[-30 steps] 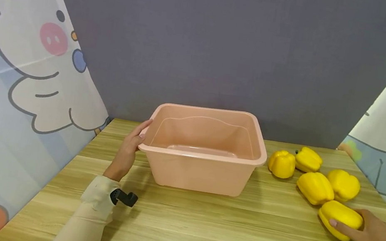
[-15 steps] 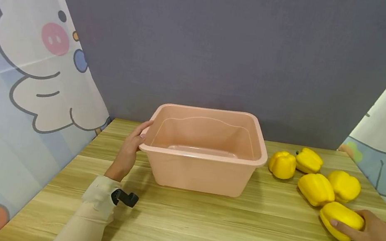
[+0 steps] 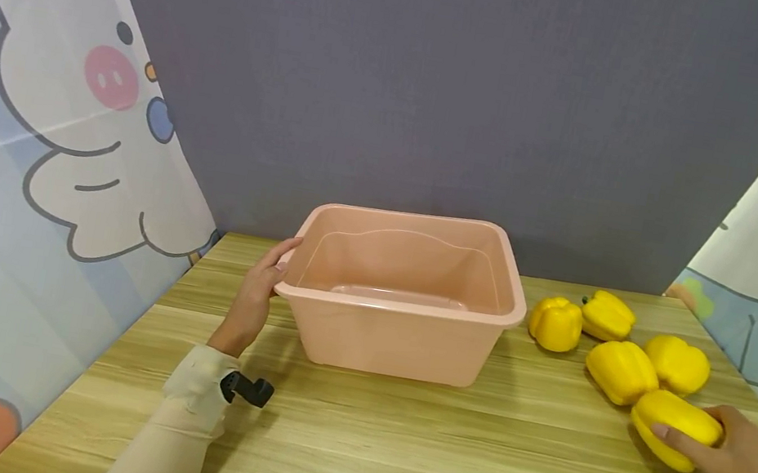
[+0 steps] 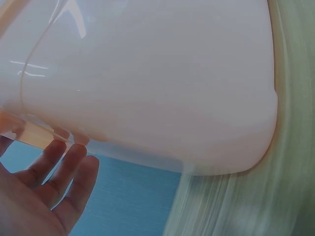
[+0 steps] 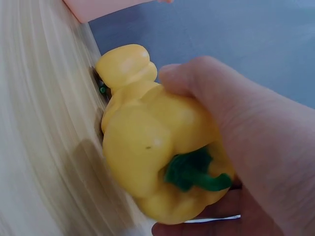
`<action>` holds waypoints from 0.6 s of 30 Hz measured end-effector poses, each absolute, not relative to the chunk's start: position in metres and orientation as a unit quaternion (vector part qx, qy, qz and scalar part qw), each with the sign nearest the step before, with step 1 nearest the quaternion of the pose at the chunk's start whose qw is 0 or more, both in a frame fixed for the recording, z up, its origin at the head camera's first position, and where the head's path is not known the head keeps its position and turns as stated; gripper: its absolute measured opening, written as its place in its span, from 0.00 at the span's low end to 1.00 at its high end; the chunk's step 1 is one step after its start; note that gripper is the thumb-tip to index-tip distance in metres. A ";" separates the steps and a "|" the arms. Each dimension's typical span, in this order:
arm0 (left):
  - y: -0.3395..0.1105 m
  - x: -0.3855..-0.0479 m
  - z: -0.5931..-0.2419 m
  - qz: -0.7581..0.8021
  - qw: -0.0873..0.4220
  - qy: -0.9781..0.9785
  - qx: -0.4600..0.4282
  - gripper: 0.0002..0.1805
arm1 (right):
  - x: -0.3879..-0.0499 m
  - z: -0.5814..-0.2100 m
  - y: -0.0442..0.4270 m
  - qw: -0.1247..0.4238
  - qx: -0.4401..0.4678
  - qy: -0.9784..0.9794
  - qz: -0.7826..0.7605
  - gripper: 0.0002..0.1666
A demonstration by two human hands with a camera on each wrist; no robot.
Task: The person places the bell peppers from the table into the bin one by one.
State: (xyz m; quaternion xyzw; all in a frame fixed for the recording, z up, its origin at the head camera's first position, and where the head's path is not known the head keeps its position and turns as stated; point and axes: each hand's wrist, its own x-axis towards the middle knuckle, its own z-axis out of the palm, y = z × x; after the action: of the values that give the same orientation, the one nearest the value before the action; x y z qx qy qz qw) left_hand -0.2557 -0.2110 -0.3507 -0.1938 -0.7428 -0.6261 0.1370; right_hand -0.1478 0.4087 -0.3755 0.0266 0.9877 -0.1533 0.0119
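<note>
My left hand (image 3: 253, 295) holds the left rim of a pink plastic bin (image 3: 388, 341), its fingertips against the outer wall in the left wrist view. Farther right, my right hand (image 3: 748, 464) grips a yellow bell pepper (image 3: 674, 430) between thumb and fingers. Its green stem (image 5: 194, 172) faces the right wrist camera. Behind it are more yellow bell peppers: one touching or nearly so (image 3: 621, 372), one to its right (image 3: 676, 365), one close to the bin (image 3: 555, 324), and one at the back (image 3: 608, 316). No pepper shows inside the bin.
The bin and peppers stand on a wood-grain table (image 3: 404, 455). A dark grey panel (image 3: 461, 92) rises behind. Cartoon-printed sheets (image 3: 18, 212) stand at both sides.
The bell pepper in my right hand has risen slightly in the last half second. My left hand stays at the bin's rim, and the other peppers stay put.
</note>
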 end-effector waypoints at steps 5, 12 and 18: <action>-0.211 -0.256 -0.352 -0.625 0.141 -0.743 -0.193 0.26 | -0.147 -0.369 0.405 -0.017 0.035 0.987 -0.153 0.53; -0.212 -0.255 -0.351 -0.622 0.142 -0.746 -0.190 0.26 | -0.146 -0.363 0.401 -0.032 0.054 0.986 -0.153 0.56; -0.211 -0.256 -0.352 -0.619 0.146 -0.748 -0.189 0.26 | -0.145 -0.361 0.398 -0.051 0.068 0.983 -0.166 0.56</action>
State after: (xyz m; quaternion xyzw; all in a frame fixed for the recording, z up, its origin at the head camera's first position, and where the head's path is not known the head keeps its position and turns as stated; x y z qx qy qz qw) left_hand -0.2555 -0.2108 -0.3517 -0.1891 -0.7479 -0.6193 0.1463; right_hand -0.1445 0.3980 -0.3607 0.0679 0.9825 -0.1657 -0.0508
